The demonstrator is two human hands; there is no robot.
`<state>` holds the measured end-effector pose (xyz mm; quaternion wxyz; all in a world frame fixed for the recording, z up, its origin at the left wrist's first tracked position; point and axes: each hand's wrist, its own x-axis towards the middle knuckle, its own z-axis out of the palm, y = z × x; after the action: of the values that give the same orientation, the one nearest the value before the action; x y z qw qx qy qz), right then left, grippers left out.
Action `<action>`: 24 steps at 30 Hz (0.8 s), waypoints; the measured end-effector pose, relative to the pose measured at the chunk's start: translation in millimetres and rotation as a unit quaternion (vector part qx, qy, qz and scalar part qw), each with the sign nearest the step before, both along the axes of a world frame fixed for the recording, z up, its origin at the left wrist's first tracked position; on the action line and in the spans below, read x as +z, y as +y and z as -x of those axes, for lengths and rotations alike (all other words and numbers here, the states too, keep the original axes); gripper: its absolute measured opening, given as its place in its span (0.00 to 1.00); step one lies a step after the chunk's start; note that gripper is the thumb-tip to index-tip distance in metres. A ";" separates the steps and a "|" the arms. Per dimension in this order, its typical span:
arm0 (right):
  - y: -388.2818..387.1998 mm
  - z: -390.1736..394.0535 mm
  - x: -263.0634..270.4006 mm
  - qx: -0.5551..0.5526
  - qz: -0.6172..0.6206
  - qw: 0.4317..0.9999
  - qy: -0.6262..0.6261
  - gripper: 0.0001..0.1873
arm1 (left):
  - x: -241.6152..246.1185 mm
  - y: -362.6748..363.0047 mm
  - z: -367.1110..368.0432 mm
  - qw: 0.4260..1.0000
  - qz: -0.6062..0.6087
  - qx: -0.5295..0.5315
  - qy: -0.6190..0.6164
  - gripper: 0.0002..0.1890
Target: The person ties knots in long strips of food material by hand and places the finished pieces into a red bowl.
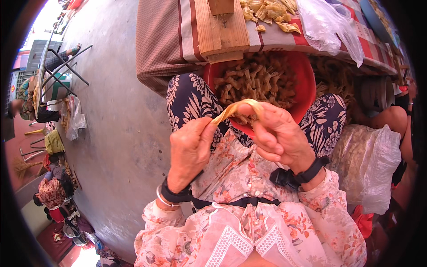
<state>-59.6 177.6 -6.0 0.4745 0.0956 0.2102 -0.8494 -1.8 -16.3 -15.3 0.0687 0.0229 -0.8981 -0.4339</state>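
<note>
A twisted strip of yellowish dried plant material (233, 108) arches between my two hands above my lap. My left hand (192, 147) grips its lower end with closed fingers. The other end lies between the thumb and fingers of my right hand (278, 133), whose lower fingers curl loosely. Just beyond the hands, a red plastic basin (309, 83) stands between my knees, holding many short, folded pieces of similar dried material (260, 78). Both my wrists wear black straps.
A cloth-covered table (160, 43) stands ahead, bearing a wooden block fixture (222, 33), pale yellow pieces (270, 13) and a plastic bag (320, 26). A filled translucent sack (367, 163) is at the right, near another person's bare knee (392, 120). Other people sit across the concrete floor (110, 133).
</note>
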 end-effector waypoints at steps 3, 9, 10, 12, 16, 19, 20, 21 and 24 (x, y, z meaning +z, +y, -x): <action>-19.5 1.2 -5.6 0.065 -0.252 0.937 0.231 0.16 | -2.3 18.7 2.0 0.998 -0.047 -0.032 -0.008 0.04; -28.6 -12.9 -25.8 0.070 -0.348 0.812 0.463 0.14 | -2.8 26.2 -1.3 0.751 -0.605 0.033 -0.263 0.11; -26.8 -11.5 -18.8 0.110 -0.383 0.769 0.499 0.13 | -2.7 27.8 0.9 0.758 -0.592 0.025 -0.273 0.13; -23.3 -10.9 -16.9 0.176 -0.422 0.657 0.600 0.11 | -8.4 31.4 2.6 0.770 -0.563 0.016 -0.300 0.14; -25.0 -19.1 -7.9 0.069 -0.412 0.692 0.589 0.12 | 1.3 32.5 5.6 0.737 -0.614 0.049 -0.277 0.13; -26.3 -24.8 -3.9 -0.097 -0.414 0.654 0.625 0.09 | 7.8 34.9 6.9 0.699 -0.661 0.049 -0.268 0.12; -24.8 -25.0 1.1 -0.086 -0.420 0.695 0.578 0.07 | 5.4 36.2 6.6 0.681 -0.685 0.052 -0.255 0.12; -22.8 -25.9 1.9 -0.090 -0.417 0.709 0.562 0.07 | 5.5 36.4 7.0 0.679 -0.689 0.066 -0.243 0.12; -20.4 -24.7 8.6 -0.094 -0.410 0.755 0.503 0.08 | 8.2 36.3 6.2 0.670 -0.707 0.095 -0.208 0.11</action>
<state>-34.9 157.2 2.6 0.1332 -0.1409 0.7370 -0.6474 -8.0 20.0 -7.1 -0.1154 0.2391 -0.3068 -0.9140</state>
